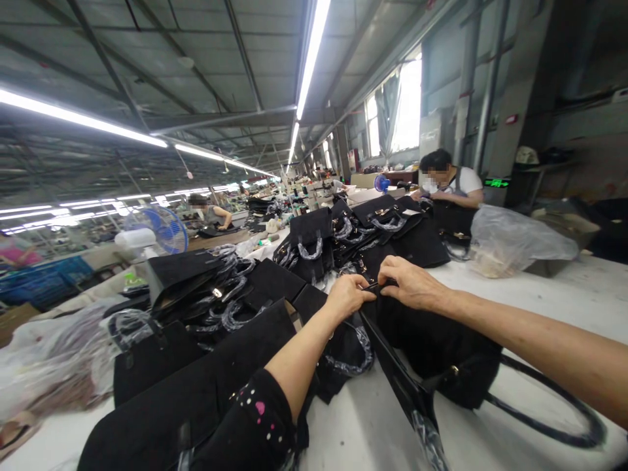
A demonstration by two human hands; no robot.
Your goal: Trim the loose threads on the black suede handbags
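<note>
A black handbag [441,340] lies tilted on the white table in front of me, its top edge raised toward my hands. My left hand [347,296] pinches the bag's dark edge between thumb and fingers. Close beside it, my right hand [409,282] is closed on the same edge with bent fingers. One dark handle [554,405] loops out to the right across the table. Another handle end, wrapped in clear plastic [426,438], hangs toward the front. What exactly lies between the fingertips is too small to make out.
Black handbags with plastic-wrapped handles pile up at left [196,386] and beyond my hands [314,235]. A clear plastic bag [520,242] sits on the white table [579,301] at right. A co-worker [454,180] bends over work at the far side. A blue fan [164,229] stands left.
</note>
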